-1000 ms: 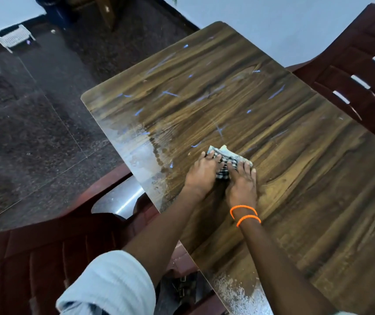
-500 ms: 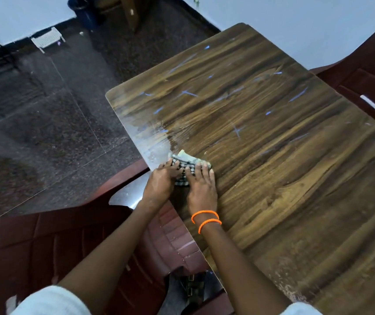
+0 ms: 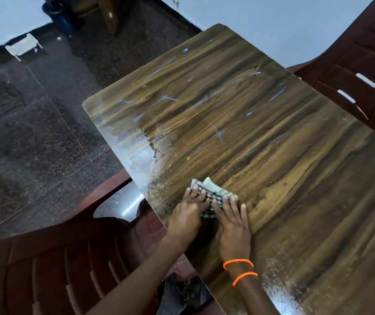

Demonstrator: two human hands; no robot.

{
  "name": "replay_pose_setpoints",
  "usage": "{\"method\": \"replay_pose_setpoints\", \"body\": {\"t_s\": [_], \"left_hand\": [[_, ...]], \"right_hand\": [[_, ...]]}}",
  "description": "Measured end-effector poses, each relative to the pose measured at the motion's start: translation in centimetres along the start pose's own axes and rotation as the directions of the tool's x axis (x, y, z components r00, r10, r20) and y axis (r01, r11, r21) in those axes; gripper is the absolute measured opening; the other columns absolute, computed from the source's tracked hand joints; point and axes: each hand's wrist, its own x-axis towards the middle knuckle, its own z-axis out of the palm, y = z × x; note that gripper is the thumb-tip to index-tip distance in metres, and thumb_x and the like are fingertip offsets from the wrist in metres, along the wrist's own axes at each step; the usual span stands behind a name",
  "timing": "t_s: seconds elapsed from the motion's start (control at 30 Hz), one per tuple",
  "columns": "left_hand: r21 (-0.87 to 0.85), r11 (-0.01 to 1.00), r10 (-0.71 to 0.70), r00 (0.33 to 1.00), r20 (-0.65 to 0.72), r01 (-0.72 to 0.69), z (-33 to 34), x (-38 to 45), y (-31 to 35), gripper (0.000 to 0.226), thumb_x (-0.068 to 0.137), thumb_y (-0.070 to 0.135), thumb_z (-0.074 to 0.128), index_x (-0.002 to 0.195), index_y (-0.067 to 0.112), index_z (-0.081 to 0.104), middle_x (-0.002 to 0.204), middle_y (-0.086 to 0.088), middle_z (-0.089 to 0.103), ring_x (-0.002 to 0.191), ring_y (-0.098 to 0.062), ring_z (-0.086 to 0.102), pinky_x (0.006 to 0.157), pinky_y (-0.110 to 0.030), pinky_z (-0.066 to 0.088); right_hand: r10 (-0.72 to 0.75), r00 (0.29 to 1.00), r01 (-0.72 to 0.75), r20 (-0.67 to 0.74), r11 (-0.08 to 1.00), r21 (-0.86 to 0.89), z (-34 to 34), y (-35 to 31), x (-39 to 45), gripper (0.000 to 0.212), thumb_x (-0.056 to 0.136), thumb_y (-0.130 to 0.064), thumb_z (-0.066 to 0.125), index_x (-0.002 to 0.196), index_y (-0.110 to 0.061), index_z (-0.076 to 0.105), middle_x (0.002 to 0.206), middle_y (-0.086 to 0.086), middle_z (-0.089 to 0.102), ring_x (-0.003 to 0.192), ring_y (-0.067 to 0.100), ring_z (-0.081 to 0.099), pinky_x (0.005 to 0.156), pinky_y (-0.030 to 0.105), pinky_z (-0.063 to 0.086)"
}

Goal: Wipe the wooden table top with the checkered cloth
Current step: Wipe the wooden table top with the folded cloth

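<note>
The wooden table top (image 3: 261, 155) fills the right half of the view, with blue streaks and a pale dusty patch by its left edge. A folded checkered cloth (image 3: 212, 193) lies near that left edge. My left hand (image 3: 186, 217) and my right hand (image 3: 233, 221) press side by side on the cloth with straight fingers, covering most of it. Two orange bands circle my right wrist.
A dark red plastic chair (image 3: 45, 264) stands below the table's left edge. Another dark red chair (image 3: 361, 71) is at the far right. On the dark tiled floor (image 3: 34, 133) a small white rack (image 3: 23, 46) stands by the wall.
Both hands slid the cloth to the table's left edge half a second ago, then back a little to the right, still pressing on it.
</note>
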Motion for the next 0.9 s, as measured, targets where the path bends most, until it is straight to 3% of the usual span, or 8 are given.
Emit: {"method": "replay_pose_setpoints", "body": {"t_s": [0.1,0.17,0.2,0.3,0.53,0.7,0.83,0.9], "left_hand": [[0.026,0.999,0.041,0.999,-0.018,-0.040,0.5,4.5,2.4,0.035,0.095,0.012,0.048,0.121,0.020,0.070,0.141,-0.004,0.057,0.141,-0.025,0.040,0.122,-0.030,0.023],[0.077,0.995,0.066,0.996,-0.061,-0.061,0.5,7.6,3.4,0.034,0.093,0.011,0.050,0.117,0.022,0.071,0.135,-0.001,0.062,0.135,-0.027,0.048,0.109,-0.031,0.041],[0.080,0.996,0.041,0.998,-0.046,-0.038,0.4,9.0,3.7,0.036,0.095,0.012,0.047,0.123,0.023,0.068,0.140,0.000,0.058,0.137,-0.028,0.046,0.107,-0.033,0.043],[0.097,0.990,-0.110,0.993,0.046,0.105,0.2,13.0,3.3,0.041,0.102,0.018,0.038,0.141,0.025,0.050,0.155,0.000,0.039,0.145,-0.029,0.031,0.110,-0.038,0.038],[0.086,0.972,-0.219,0.976,0.005,0.217,-1.8,15.7,-0.2,0.041,0.101,0.016,0.040,0.139,0.026,0.053,0.151,-0.007,0.044,0.136,-0.035,0.043,0.109,-0.044,0.041],[0.078,0.990,-0.123,0.989,0.077,0.117,-2.5,13.3,-1.8,0.054,0.091,0.002,0.046,0.138,0.028,0.056,0.154,-0.006,0.041,0.145,-0.032,0.030,0.118,-0.042,0.029],[0.050,0.999,-0.012,0.995,0.098,0.008,-2.0,10.3,-1.1,0.048,0.094,0.006,0.047,0.135,0.028,0.059,0.150,0.001,0.047,0.146,-0.023,0.031,0.119,-0.039,0.027],[0.078,0.995,0.045,0.985,0.168,-0.059,-1.3,9.6,0.2,0.045,0.099,0.013,0.043,0.139,0.029,0.053,0.155,0.006,0.038,0.150,-0.019,0.022,0.120,-0.039,0.023]], "right_hand": [[0.093,0.995,-0.095,-0.031,0.994,-0.058,-1.2,2.3,2.8,0.063,0.075,0.004,0.063,0.133,-0.020,0.057,0.147,0.007,0.048,0.142,0.027,0.035,0.119,0.052,0.022],[0.138,0.990,-0.141,-0.039,0.986,-0.093,-1.8,3.6,5.3,0.059,0.078,0.003,0.061,0.133,-0.019,0.057,0.146,0.009,0.048,0.142,0.029,0.035,0.118,0.052,0.022],[0.159,0.987,-0.162,-0.037,0.981,-0.104,-2.0,4.1,6.6,0.058,0.080,0.002,0.059,0.134,-0.018,0.056,0.146,0.010,0.048,0.142,0.029,0.034,0.119,0.051,0.021],[0.186,0.983,-0.186,-0.011,0.974,-0.130,-2.1,4.5,10.6,0.056,0.084,-0.002,0.052,0.138,-0.019,0.051,0.149,0.011,0.042,0.144,0.029,0.028,0.120,0.049,0.017],[0.080,0.994,-0.065,0.078,0.981,-0.183,-0.7,2.5,15.5,0.059,0.088,-0.006,0.040,0.145,-0.022,0.038,0.157,0.011,0.029,0.147,0.031,0.016,0.123,0.043,0.007],[0.037,0.995,-0.030,0.091,0.996,-0.080,-0.2,0.8,13.5,0.064,0.082,-0.007,0.033,0.144,-0.020,0.042,0.157,0.011,0.029,0.149,0.031,0.015,0.123,0.045,0.008],[0.046,0.996,-0.045,0.070,0.999,-0.019,-1.0,1.2,9.2,0.064,0.083,-0.015,0.022,0.141,-0.022,0.047,0.155,0.007,0.036,0.147,0.028,0.022,0.122,0.048,0.015],[0.078,0.996,-0.078,0.041,0.997,-0.003,-1.6,2.2,7.2,0.063,0.083,-0.014,0.024,0.139,-0.022,0.050,0.153,0.006,0.039,0.146,0.026,0.026,0.121,0.049,0.018]]}}
